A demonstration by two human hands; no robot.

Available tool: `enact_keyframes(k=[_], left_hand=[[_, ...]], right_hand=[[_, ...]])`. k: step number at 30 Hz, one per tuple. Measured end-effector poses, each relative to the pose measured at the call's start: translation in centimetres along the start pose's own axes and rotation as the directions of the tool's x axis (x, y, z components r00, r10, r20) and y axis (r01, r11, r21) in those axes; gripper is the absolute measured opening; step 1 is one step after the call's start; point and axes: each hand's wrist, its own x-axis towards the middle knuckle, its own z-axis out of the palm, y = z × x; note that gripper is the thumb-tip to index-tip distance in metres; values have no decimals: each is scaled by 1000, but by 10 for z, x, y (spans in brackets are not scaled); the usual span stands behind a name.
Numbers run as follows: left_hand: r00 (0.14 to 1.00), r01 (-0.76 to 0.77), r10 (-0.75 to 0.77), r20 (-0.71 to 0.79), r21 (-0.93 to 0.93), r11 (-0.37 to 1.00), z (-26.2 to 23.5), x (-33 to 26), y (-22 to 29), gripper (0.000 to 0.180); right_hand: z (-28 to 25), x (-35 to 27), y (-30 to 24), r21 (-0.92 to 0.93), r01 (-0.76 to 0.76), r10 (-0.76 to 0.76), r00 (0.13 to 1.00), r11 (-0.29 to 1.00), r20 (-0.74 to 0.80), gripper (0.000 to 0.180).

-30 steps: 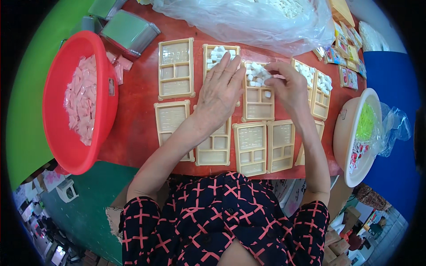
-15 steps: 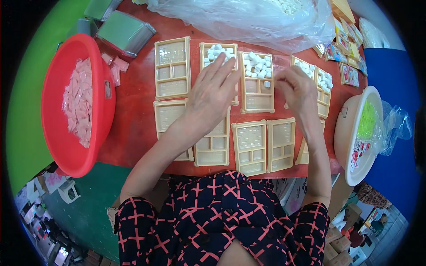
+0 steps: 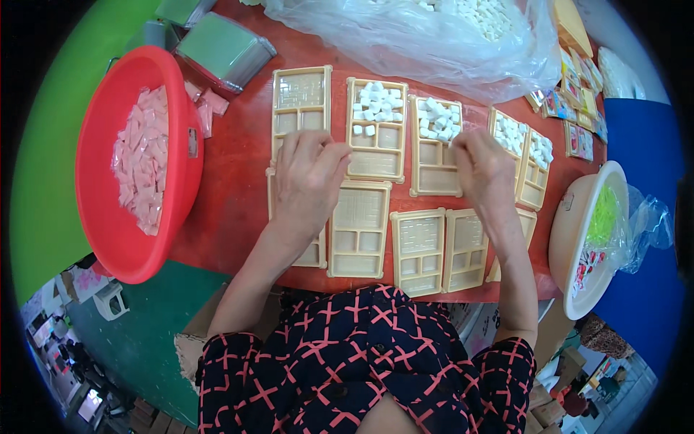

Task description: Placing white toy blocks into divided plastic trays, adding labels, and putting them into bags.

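The person wears a short-sleeved top (image 3: 361,362) of dark navy, near black, printed all over with a pink-red lattice of crossed strokes. Sleeves end above the elbow. Forearms bare. Left hand (image 3: 307,181) and right hand (image 3: 483,168) ungloved; no watch or bracelet.

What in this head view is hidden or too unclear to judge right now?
- Tray under the left hand: its compartments are covered by the hand.
- Right hand: fingertips curl under, so whether they pinch a cube is unclear.
- Clear bag: cut off by the top edge.
- Cream bowl: contents blurred at the rim.
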Motion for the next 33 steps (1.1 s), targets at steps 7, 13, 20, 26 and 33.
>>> enact_keyframes(k=[7, 13, 20, 26, 33], left_hand=[[991, -85, 103, -81, 202, 976, 26, 25, -5, 10], [999, 25, -18, -41, 188, 982, 24, 29, 2, 16], [997, 57, -43, -60, 256, 965, 32, 29, 2, 7], [997, 74, -62, -52, 267, 961, 31, 28, 0, 11], [988, 60, -40, -147, 138, 989, 7, 41, 1, 4]], right_hand=[[5, 27, 16, 75, -114, 120, 988, 991, -93, 8], [11, 31, -26, 78, 17, -10, 996, 997, -85, 10], [43, 43, -53, 90, 138, -140, 990, 986, 20, 13], [53, 42, -58, 31, 139, -141, 988, 990, 58, 12], [31, 51, -55, 265, -53, 58, 998, 963, -11, 8]])
